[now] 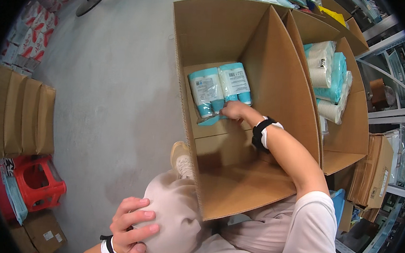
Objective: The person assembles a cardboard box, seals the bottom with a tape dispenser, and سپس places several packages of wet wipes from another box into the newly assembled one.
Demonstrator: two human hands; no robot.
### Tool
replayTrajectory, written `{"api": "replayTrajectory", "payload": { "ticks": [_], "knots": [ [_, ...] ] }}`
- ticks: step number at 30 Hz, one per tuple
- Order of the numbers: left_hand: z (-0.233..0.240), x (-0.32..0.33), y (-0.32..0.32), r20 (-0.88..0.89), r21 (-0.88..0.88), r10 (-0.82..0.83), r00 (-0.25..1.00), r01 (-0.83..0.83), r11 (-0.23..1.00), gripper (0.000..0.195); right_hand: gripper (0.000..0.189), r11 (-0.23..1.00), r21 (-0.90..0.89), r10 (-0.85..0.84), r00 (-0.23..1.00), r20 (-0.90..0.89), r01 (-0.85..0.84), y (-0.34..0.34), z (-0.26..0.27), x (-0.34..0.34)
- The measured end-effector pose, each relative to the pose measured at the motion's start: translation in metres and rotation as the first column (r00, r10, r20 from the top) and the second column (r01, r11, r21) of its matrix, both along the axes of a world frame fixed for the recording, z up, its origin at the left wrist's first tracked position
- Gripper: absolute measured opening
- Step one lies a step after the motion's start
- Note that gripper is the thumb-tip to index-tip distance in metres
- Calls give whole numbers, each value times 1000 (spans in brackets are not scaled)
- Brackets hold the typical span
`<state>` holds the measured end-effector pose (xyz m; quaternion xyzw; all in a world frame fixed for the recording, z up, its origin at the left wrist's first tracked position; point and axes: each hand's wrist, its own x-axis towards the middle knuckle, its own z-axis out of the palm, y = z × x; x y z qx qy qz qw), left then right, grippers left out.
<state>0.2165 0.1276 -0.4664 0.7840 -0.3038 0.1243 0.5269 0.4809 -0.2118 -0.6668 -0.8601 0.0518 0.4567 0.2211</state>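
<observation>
My right hand [234,110] reaches down into a tall open cardboard box [271,92]. Its curled fingers touch the near end of two plastic-wrapped packs lying side by side on the box floor. Both the left pack [205,85] and the right pack [234,79] are blue and white, with printed panels. The fingertips are partly hidden, so a grip on the wrap cannot be made out. Outside the box, my left hand [128,224] rests on my bent knee [172,220], fingers spread and holding nothing.
Beside the box on the right, another carton [348,134] holds sleeves of paper cups [321,64]. Flattened cardboard [370,171] leans by metal shelving [402,192]. At left are a red plastic stool [39,183], brown bundles [23,112] and stacked red-white packages [34,38].
</observation>
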Motion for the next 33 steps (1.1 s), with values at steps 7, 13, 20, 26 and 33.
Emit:
{"api": "replayTrajectory", "payload": {
  "ticks": [7, 13, 20, 26, 33],
  "knots": [
    [-1, 5, -6, -70, -42, -85, 994, 82, 996, 39, 44, 801, -221, 552, 829, -88, -557, -37, -97, 14],
    [-3, 1, 1, -183, -41, -117, 976, 112, 993, 32, 37, 869, -244, 449, 893, 27, -429, -12, -118, 0],
    [12, 24, 2, -224, -42, -250, 942, 247, 968, 32, 59, 999, 25, 31, 892, 450, -48, 19, -132, -3],
    [-3, 10, -12, -103, -127, -101, 990, 87, 988, 35, 51, 912, 46, 400, 907, 130, -408, -13, -137, 49],
    [24, 14, -14, -250, 168, -121, 961, 167, 972, 40, 49, 971, 168, 125, 959, 255, -171, -4, 99, 86]
  ]
}}
